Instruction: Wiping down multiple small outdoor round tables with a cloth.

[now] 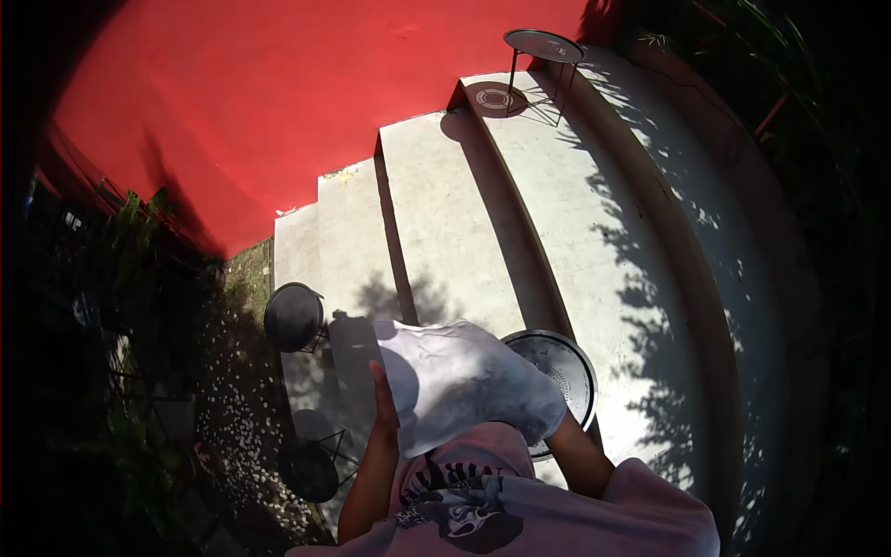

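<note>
A white cloth (466, 383), perhaps a garment, is spread in front of my chest, partly in sunlight. My left hand (383, 400) is upright along the cloth's left edge, seen edge-on; whether its fingers grip the fabric cannot be told. My right forearm reaches into the cloth from the right, and the fabric hides my right hand. Partly beneath the cloth, on its right side, is a round metal tray table (581, 372) with a dark rim. A printed pink shirt (557, 515) covers my body.
Broad pale concrete steps (452, 209) run beside a red wall (278, 90). Another round metal table (546, 45) stands on an upper step. Two dark round-topped stools or small tables, one higher (294, 317) and one lower (310, 470), stand at left, near pebbled ground (240, 432).
</note>
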### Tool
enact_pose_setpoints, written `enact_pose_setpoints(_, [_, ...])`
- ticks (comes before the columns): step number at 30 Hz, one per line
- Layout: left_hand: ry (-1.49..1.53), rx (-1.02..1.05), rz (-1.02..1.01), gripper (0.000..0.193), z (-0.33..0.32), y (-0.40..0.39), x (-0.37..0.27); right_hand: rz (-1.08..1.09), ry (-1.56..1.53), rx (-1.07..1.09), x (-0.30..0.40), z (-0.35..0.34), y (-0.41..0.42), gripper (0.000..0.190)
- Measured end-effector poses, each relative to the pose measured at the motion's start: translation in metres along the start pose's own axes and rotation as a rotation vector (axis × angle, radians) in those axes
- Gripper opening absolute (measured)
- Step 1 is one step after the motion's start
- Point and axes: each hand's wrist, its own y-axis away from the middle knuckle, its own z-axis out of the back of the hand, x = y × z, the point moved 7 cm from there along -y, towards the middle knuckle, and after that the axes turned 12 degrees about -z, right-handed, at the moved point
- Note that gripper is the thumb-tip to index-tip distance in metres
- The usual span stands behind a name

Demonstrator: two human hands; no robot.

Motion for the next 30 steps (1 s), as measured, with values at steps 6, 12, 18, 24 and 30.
enact_pose_setpoints(6, [0.204,0.031,0.543,0.07,-0.028,-0.141,0.002,-0.187,-0.309,-0.033,-0.025,0.085,-0.185,0.03])
enact_pose_setpoints(12, [-0.02,-0.304,0.942,0.066,0.015,-0.331,-0.007,0.333,0.418,-0.292,-0.01,0.206,-0.3,0.019])
enact_pose_setpoints(18, [0.105,-0.138,0.799,0.053,0.016,-0.507,-0.024,-0.279,-0.552,-0.194,-0.105,0.368,-0.367,0.047])
enact_pose_setpoints(24, [-0.277,0.053,0.513,0.059,-0.001,-0.698,-0.002,-0.038,-0.932,-0.145,0.036,0.455,-0.46,0.043])
enact_pose_setpoints(30, [-0.428,0.203,0.736,0.07,-0.021,-0.863,0.014,-0.06,-1.161,-0.51,0.031,0.514,-0.491,0.046])
